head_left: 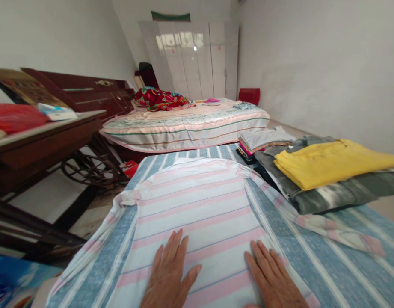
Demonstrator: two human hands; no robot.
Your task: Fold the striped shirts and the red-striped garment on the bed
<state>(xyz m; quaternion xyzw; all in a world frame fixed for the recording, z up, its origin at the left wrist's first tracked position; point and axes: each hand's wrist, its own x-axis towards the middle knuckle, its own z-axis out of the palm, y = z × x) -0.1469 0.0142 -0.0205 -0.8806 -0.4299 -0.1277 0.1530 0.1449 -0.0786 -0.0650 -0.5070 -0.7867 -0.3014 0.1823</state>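
A pink-and-white striped shirt (197, 201) lies spread flat, back up, on a blue-and-white striped sheet (328, 252). Its sleeves stretch out to both sides. My left hand (169, 273) rests palm down on the shirt's lower part, fingers stretched out together. My right hand (272, 278) lies flat beside it near the shirt's right edge, fingers extended. Neither hand holds anything.
A stack of folded clothes, yellow garment (331, 162) on top of grey ones, sits at the right, with a smaller folded pile (264, 141) behind. A dark wooden sewing table (39, 141) stands left. A mattress (184, 124) with a red cloth lies beyond, before white wardrobes (190, 60).
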